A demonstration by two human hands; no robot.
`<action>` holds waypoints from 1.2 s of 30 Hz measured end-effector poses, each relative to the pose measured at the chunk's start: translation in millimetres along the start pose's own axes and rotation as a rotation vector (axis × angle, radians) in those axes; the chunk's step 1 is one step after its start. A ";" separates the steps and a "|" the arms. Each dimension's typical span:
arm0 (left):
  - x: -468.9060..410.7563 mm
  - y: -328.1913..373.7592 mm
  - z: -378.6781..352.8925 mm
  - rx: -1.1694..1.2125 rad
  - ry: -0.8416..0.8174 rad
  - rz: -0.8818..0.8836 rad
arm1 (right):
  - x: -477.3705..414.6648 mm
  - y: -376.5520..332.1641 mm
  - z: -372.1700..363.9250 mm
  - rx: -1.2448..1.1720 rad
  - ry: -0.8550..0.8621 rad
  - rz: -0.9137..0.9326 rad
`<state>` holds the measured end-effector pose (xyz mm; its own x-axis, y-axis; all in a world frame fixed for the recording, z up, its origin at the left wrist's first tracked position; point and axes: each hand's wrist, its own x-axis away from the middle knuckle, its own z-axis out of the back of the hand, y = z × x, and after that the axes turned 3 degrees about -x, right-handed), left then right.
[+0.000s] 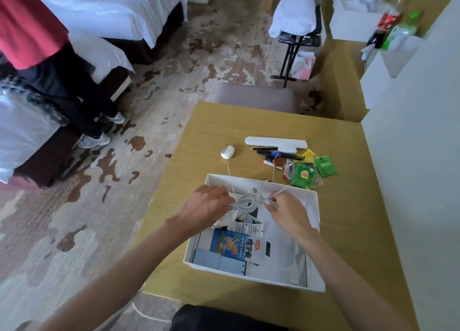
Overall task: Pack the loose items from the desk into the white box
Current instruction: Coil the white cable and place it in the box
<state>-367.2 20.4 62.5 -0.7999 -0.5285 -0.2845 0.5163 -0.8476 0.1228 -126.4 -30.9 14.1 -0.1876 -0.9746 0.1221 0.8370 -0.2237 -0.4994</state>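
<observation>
One white cable (245,202) is being pinched between left hand (206,203) and right hand (288,213) (over the white box (249,274)).

I see a wood-grain table (348,206) against a white wall (423,181) on the right, with a padded chair (256,96) at its far edge. Beige carpet (174,69) with brown blotches covers the floor. A bed (112,12) in white linen stands left, and a black folding rack (291,54) farther back.
</observation>
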 end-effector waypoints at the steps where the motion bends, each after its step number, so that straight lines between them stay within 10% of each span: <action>1: 3.1 -2.0 1.1 0.020 0.011 0.007 | -3.5 -2.4 -4.0 0.030 -0.007 0.025; 11: -4.0 0.2 -4.0 0.382 -0.014 0.132 | 22.0 -9.2 19.1 -0.256 0.288 -0.004; 16: -16.5 12.9 -19.7 0.254 -0.007 -0.067 | 41.8 -20.1 41.4 -0.639 -0.153 -0.230; 27: -35.2 21.0 -48.0 0.124 0.081 -0.435 | 40.2 -18.5 23.2 -0.604 -0.046 -0.257; 36: -53.1 31.7 -43.0 0.709 -0.297 0.284 | 41.9 -27.0 14.9 -0.644 0.188 -0.250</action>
<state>-295.1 23.6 40.6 -0.7667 -0.6343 0.0991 0.4748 -0.4563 0.7525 -149.2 -65.6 45.4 -0.4680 -0.8655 0.1786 0.2984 -0.3450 -0.8899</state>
